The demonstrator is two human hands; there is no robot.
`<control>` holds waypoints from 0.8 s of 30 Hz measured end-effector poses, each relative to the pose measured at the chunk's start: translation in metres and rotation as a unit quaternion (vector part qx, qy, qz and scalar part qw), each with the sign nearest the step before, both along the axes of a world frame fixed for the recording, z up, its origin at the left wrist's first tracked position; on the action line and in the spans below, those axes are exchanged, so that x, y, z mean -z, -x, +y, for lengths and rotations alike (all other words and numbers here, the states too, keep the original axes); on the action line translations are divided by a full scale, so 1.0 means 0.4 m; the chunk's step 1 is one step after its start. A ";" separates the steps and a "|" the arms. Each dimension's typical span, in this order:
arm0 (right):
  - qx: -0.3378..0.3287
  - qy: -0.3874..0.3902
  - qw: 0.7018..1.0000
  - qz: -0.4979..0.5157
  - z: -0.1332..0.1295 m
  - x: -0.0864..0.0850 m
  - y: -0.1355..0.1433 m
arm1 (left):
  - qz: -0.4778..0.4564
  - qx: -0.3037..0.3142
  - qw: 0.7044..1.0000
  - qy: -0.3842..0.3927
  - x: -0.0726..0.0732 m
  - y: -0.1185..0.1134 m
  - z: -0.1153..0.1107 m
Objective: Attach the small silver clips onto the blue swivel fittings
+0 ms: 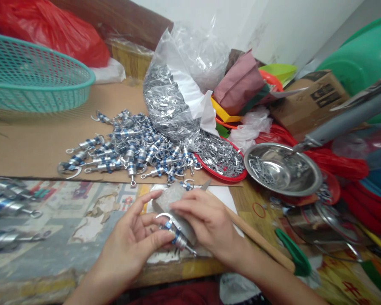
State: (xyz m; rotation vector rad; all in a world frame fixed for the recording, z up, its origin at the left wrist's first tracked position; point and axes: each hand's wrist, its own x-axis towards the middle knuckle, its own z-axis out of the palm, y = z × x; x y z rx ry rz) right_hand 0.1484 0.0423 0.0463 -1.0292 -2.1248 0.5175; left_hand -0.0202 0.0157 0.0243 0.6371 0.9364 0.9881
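Note:
A small silver-and-blue metal fitting [178, 238], with a curved hook at one end and a thin rod at the other, is pinched between the thumb and fingers of my left hand [135, 235]. Close above its right side, my right hand [211, 220] has its fingers drawn together; what they hold, if anything, is hidden. Behind both hands sits a grey block [168, 198], partly covered by them. A wooden-handled tool [257, 237] with a pointed metal tip lies beside my right hand. Many similar fittings [131, 148] are heaped on the cardboard beyond.
A clear bag [168, 97] of small metal pieces leans over a red plate [238, 178] of the same. Right of it stands a steel bowl [282, 190] under a grey machine arm [349, 116]. A turquoise basket [41, 93] is at back left; more fittings [6, 205] lie at left.

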 end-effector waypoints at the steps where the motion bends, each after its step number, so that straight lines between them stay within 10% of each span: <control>1: 0.047 -0.007 0.999 0.015 0.000 -0.002 -0.026 | 0.008 -0.003 1.000 0.003 0.000 0.001 0.000; 4: 0.187 0.016 0.979 -0.080 -0.007 0.012 -0.130 | 0.022 -0.005 1.000 0.005 0.003 0.002 -0.001; 9: 0.197 0.117 0.936 -0.268 -0.048 0.067 -0.246 | 0.025 -0.024 0.999 0.002 0.013 -0.001 0.001; 18: 0.056 -0.049 0.982 -0.173 -0.131 -0.061 -0.148 | 0.044 -0.033 0.998 0.006 0.001 -0.003 0.000; 24: 0.030 -0.046 0.965 -0.256 -0.156 -0.052 -0.140 | 0.047 -0.047 0.998 0.016 -0.013 -0.011 -0.003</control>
